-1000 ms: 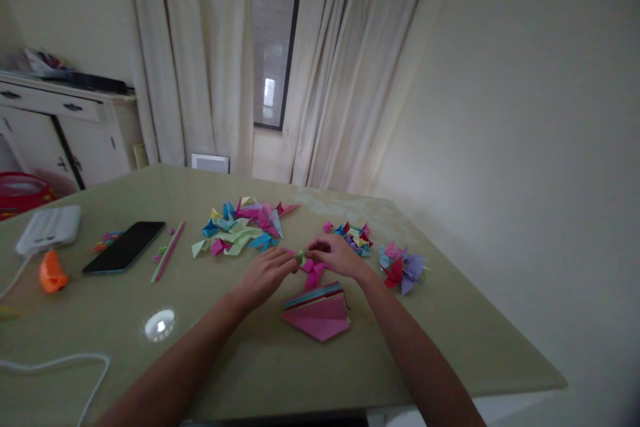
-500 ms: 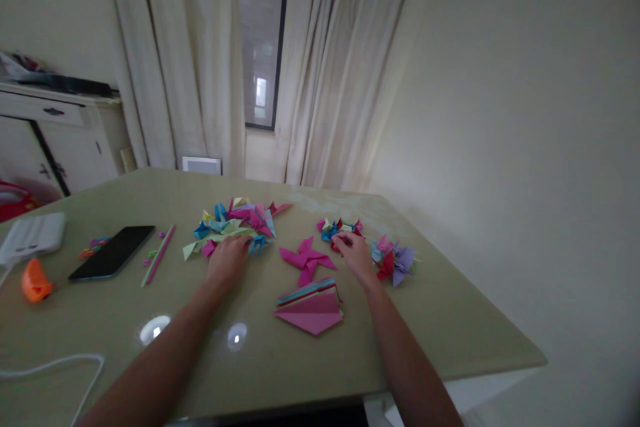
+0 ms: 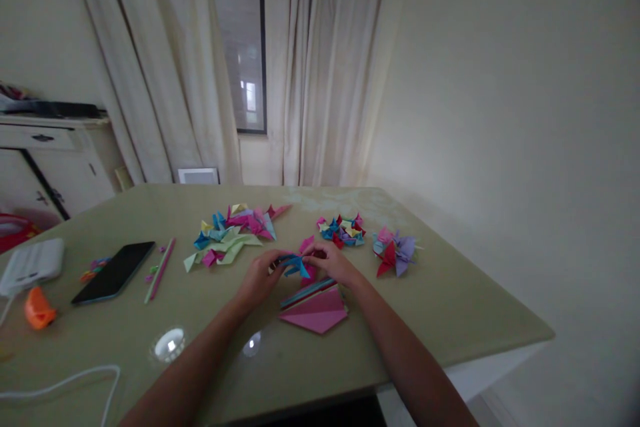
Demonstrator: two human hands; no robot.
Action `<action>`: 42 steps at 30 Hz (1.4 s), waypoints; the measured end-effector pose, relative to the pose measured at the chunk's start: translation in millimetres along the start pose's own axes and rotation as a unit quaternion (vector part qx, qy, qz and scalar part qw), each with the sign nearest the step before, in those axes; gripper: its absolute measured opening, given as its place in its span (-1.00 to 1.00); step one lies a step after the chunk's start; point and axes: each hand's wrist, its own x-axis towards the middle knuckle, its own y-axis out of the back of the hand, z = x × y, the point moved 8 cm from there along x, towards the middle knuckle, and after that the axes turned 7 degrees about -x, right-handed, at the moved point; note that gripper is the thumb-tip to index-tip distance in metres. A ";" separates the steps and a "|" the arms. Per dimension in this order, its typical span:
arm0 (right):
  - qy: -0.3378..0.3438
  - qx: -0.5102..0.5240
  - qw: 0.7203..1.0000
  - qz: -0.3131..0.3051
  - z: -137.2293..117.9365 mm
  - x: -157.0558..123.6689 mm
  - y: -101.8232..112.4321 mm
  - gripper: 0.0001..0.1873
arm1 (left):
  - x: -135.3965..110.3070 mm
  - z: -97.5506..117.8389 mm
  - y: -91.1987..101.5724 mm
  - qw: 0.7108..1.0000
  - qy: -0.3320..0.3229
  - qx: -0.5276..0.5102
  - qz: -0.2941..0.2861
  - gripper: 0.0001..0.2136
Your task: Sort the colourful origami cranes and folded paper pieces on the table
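A blue folded-paper figure is held between my two hands over the middle of the table. My left hand pinches its left side, fingers closed. From the other side, my right hand has its fingertips closed on the right end. Partly hidden behind them lies a magenta paper pinwheel. Just in front is a stack of folded paper planes, pink on top. A heap of origami figures in several colours lies beyond my left hand. Past my right hand sits a smaller multicoloured origami cluster.
Purple, red and pink origami flowers lie at the right. On the left are pink and green sticks, a black tablet, an orange object, a white box and a white cable. The green tabletop ends near the wall.
My left hand has left the heap, bringing the blue paper figure to the middle. My right hand has moved left from the small cluster to meet it. The view has shifted slightly.
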 end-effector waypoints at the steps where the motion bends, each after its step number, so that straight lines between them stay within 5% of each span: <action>1: 0.005 -0.004 1.000 0.009 0.4 0.2 3.2 -0.53 | 1.1 -1.7 3.0 1.000 0.008 0.000 0.006 -0.76; 6: -0.023 0.014 0.995 0.094 13.7 2.3 33.3 -0.53 | 1.9 -20.0 57.2 0.979 0.088 0.154 0.099 -0.70; 10: -0.054 0.010 0.957 0.285 28.3 -9.3 86.3 -0.51 | -8.7 -36.0 98.8 0.909 0.151 0.374 0.101 -0.70; 13: -0.057 -0.081 0.921 0.377 31.1 -22.3 114.4 -0.42 | -16.5 -48.8 105.4 0.875 0.192 0.441 0.058 -0.67; 16: -0.057 -0.139 0.902 0.406 30.5 -27.9 122.3 -0.45 | -19.0 -54.4 99.6 0.866 0.206 0.455 0.021 -0.66; 21: -0.043 -0.101 0.927 0.360 25.0 -20.2 103.4 -0.59 | -14.3 -38.2 92.6 0.864 0.170 0.474 0.023 -0.68; 26: 0.000 -0.066 0.968 0.244 10.0 -8.3 67.5 -0.66 | -6.9 -2.0 87.5 0.886 0.110 0.440 0.100 -0.69; 34: 0.012 -0.046 0.986 0.157 1.1 -4.6 37.8 -0.63 | -4.4 16.9 63.0 0.977 0.038 0.128 0.165 -0.75; 42: 0.008 0.017 0.992 0.126 -0.2 -6.7 27.9 -0.36 | -4.0 28.2 46.9 0.989 -0.024 0.010 0.143 -0.72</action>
